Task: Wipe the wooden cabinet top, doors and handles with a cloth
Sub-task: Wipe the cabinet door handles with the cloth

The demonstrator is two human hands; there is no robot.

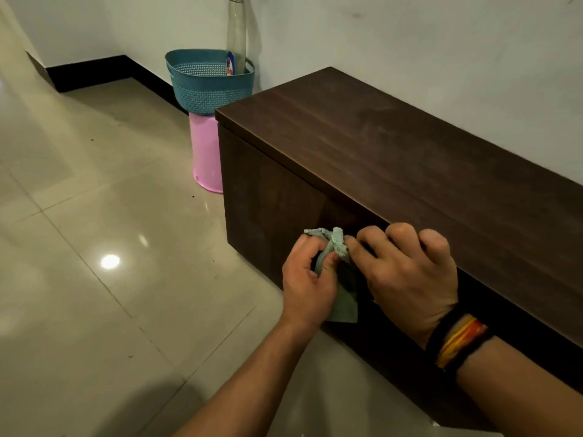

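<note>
The long dark-brown wooden cabinet (394, 159) looks matt; the crumpled pale-green cloth (334, 247) is fuzzy; the beige floor tiles (94, 247) gleam glossy.

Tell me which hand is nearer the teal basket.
Left. The left hand holds the cloth at the cabinet front, on the side toward the teal basket; the right hand is farther along.
</note>
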